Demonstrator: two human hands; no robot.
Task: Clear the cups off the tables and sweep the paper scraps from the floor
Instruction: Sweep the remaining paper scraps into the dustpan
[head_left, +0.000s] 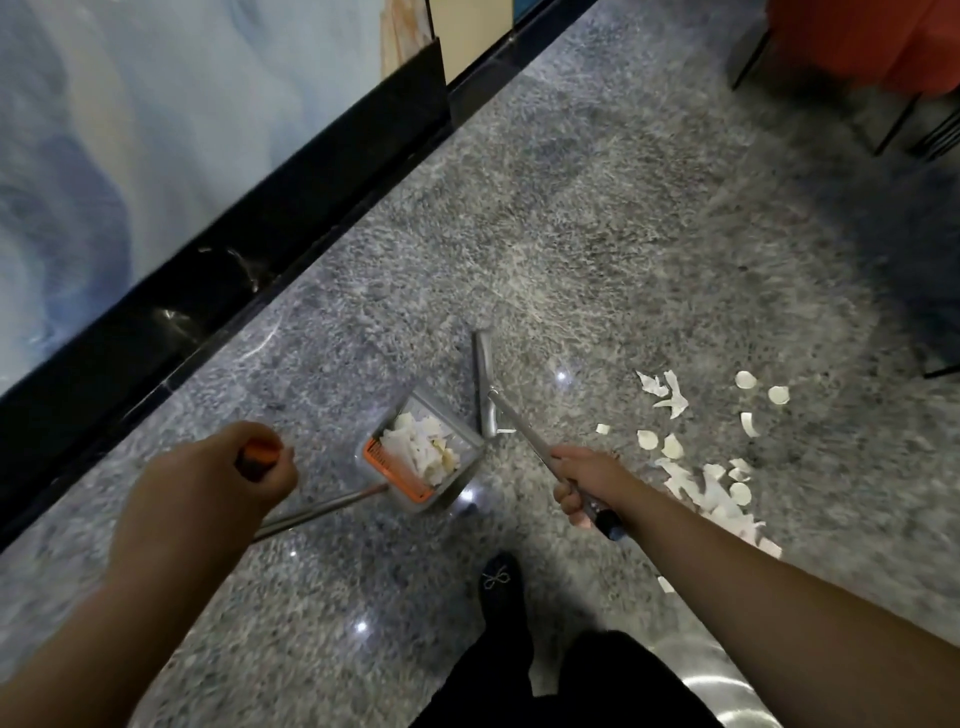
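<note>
The scattered white paper scraps (696, 462) lie right of the grey broom head (484, 384), nearest the right hand (582, 486), whose grip wraps the metal broom handle (524, 428), while the left hand (244, 467) clasps the orange-topped handle (260, 451) of the clear plastic dustpan (421, 457).

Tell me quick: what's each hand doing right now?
Left hand: closed around the orange grip of the dustpan handle.
Right hand: closed around the broom handle.

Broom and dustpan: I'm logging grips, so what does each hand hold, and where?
The left hand grips the dustpan's orange handle top. The right hand grips the broom's metal pole just above its dark end grip.
</note>
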